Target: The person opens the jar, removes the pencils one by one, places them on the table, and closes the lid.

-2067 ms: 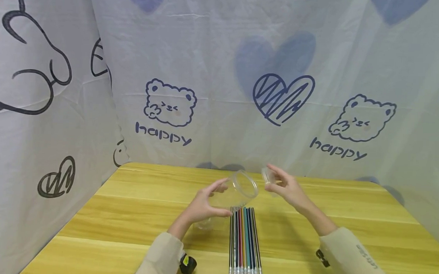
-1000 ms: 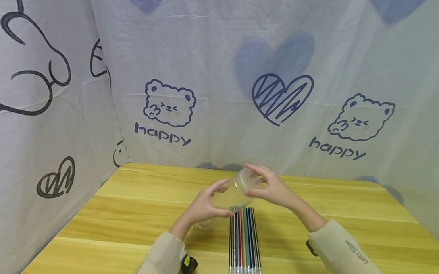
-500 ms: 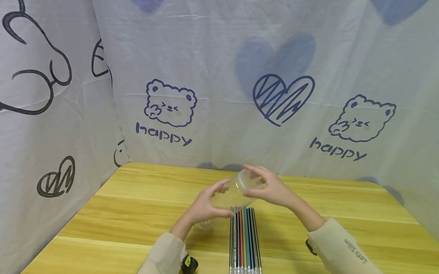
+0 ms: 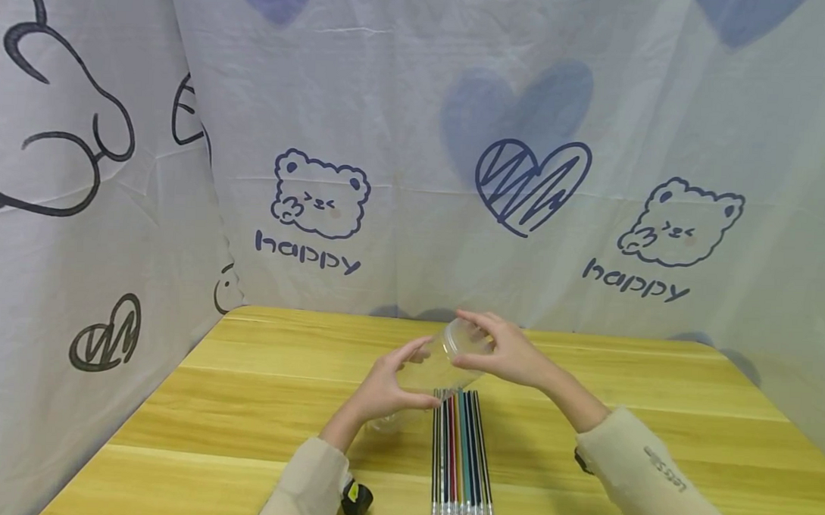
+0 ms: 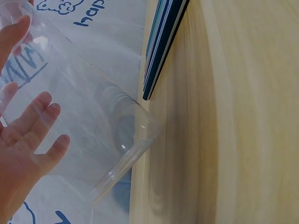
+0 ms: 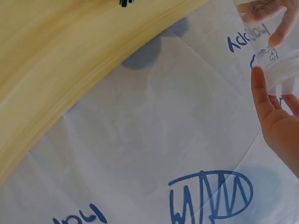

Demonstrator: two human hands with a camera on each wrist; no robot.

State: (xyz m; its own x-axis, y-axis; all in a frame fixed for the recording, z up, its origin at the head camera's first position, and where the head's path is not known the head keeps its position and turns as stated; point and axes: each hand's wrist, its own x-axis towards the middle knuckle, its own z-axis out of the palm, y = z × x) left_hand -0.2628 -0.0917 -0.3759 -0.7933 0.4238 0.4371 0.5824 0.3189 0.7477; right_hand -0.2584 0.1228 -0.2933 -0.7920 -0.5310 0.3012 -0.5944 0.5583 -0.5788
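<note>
A clear plastic jar (image 4: 425,373) is held tilted above the table, its mouth end up and to the right. My left hand (image 4: 385,384) grips the body of the jar, thumb on the near side and fingers on the far side. Over the mouth sits a clear lid (image 4: 459,339), and my right hand (image 4: 508,352) holds it by the rim between thumb and fingers. In the left wrist view the jar (image 5: 107,107) looks see-through, with nothing visible inside. Just below the jar, several pencils (image 4: 462,456) lie side by side on the table, silver ends toward me.
The yellow wood-grain table (image 4: 244,403) reaches back to a white printed curtain (image 4: 413,235). A second side of the curtain (image 4: 113,239) hangs along the left. A black wrist device (image 4: 356,499) sits at my left sleeve.
My right hand has moved left, bringing the lid from beside the jar onto its mouth. Over the last second it shifts only slightly there. My left hand and the pencils stay put.
</note>
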